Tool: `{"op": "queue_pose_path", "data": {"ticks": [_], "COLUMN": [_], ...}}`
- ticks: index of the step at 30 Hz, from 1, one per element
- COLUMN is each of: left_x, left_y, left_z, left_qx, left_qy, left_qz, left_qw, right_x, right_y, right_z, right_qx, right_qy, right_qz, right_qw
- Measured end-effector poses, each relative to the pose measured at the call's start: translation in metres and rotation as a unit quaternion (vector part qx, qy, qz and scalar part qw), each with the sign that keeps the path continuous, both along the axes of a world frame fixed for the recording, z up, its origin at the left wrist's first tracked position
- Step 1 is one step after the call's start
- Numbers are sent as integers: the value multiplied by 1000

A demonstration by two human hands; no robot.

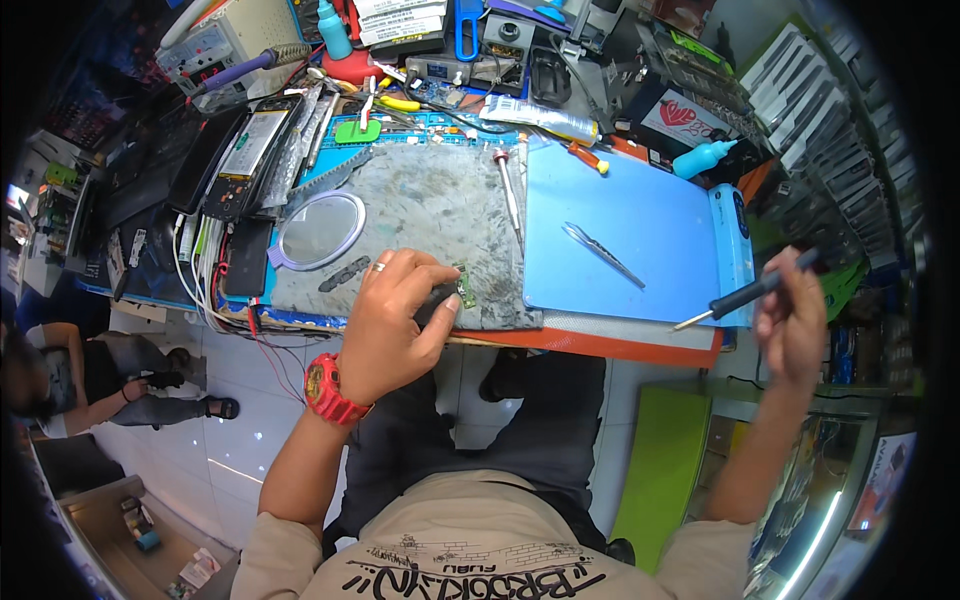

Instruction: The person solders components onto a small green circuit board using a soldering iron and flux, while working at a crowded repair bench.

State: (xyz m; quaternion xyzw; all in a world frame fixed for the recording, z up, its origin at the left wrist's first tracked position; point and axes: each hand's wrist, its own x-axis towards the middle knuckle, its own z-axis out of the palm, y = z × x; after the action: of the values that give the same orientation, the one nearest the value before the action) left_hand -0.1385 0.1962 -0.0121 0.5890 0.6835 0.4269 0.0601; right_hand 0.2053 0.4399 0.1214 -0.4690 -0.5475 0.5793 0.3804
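Observation:
My left hand [395, 310], with a red watch on its wrist, is at the front edge of the grey work mat [420, 200]. Its thumb and index finger close on a small green circuit board [467, 290]. A dark piece [434, 302] shows under the fingers; its kind is hidden. Off to the right, my right hand [797, 325] grips a soldering iron [745, 296] by its dark handle, the bare metal tip pointing left over the front edge of the blue mat [620, 200]. Metal tweezers [605, 256] lie on that blue mat, apart from both hands.
A round purple-framed screen [320, 230] and a screwdriver [509, 195] lie on the grey mat. Opened phones [250, 150] and cables crowd the left. Tools, a tube [545, 118] and a blue bottle [703, 158] line the back. Someone sits at far left [75, 370].

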Motion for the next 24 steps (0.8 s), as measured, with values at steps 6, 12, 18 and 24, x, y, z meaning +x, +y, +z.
{"op": "queue_pose_path", "data": {"ticks": [6,12,18,24], "left_x": [-1,4,3,3], "left_y": [4,5,7,7], "left_z": [-6,-6,-5,-7], "left_qx": [11,15,11,18], "left_qy": [2,5,18,18], "left_qz": [5,28,34,34], "left_qw": [1000,999,999,999], "right_x": [-46,-91,-126,-129], "right_y": [-74,-122,-134,-130], "right_z": [-109,-132,-140,-148], "right_qx": [-167,-129,66,177], "right_qy": [363,335,257,123], "right_qz": [95,126,141,171], "right_qw": [912,925,954,961]}}
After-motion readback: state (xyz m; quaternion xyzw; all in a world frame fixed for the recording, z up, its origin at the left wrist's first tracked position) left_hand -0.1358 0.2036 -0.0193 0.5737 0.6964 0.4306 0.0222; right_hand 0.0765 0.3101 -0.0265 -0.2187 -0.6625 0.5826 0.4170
